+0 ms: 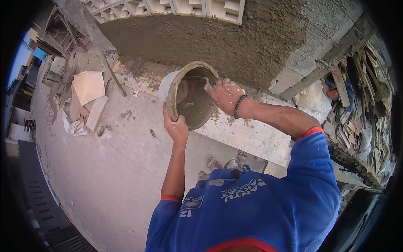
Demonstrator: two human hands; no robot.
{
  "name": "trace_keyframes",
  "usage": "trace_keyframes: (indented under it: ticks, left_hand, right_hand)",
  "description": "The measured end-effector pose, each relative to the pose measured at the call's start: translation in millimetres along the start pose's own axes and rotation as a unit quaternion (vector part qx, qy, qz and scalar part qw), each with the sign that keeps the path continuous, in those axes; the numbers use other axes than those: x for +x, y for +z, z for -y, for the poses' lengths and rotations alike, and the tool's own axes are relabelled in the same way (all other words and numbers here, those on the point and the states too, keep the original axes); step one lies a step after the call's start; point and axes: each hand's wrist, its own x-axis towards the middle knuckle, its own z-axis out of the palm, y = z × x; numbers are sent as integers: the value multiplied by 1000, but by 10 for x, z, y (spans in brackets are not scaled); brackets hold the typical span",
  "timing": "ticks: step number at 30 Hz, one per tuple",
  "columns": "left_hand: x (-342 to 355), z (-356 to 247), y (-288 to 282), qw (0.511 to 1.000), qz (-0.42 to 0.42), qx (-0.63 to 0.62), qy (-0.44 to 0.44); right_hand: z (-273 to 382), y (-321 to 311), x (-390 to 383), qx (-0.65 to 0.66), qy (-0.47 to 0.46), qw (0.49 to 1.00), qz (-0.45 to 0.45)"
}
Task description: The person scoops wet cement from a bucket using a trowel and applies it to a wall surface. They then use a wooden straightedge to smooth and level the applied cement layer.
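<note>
A mortar-crusted bucket is tilted in front of me, its mouth facing me. Wet grey mortar coats the inside. My left hand is closed on the near left side of the rim. At the right side of the mouth, my right hand is closed around a trowel, whose thin metal neck reaches into the bucket. Its handle is hidden in my fist, and the blade cannot be made out clearly against the mortar. A dark bead bracelet circles my right wrist.
Fresh mortar covers the wall ahead, below white vent blocks. A pale board lies along its foot. Scrap boards lie at left, near a leaning wooden pole. A heap of wood scraps stands at right.
</note>
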Motion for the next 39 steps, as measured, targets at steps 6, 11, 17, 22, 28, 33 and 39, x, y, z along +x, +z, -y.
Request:
trace_keyframes:
  ticks: [6, 11, 17, 22, 28, 33, 39]
  left_hand:
    - [88, -117, 182, 992, -18, -5, 129]
    - [82, -240, 68, 990, -18, 5, 142]
    - [3, -287, -88, 991, 11, 29, 130]
    - [130, -89, -227, 998, 11, 38, 54]
    - [184, 143, -520, 996, -37, -30, -79]
    - [-93, 695, -751, 971, -124, -104, -176]
    - [-811, 1389, -1025, 946, -197, -8, -258]
  right_hand:
    - [-54, -20, 287, 16, -6, 997, 79]
    - [-204, 43, 396, 123, 20, 975, 185]
    - [-382, 932, 206, 471, 55, 859, 196]
    - [28, 1396, -10, 761, 147, 554, 304]
    - [15, 1365, -162, 746, 85, 610, 255]
    - [-564, 1099, -226, 531, 54, 830, 160]
    - [-948, 430, -258, 335, 55, 909, 239]
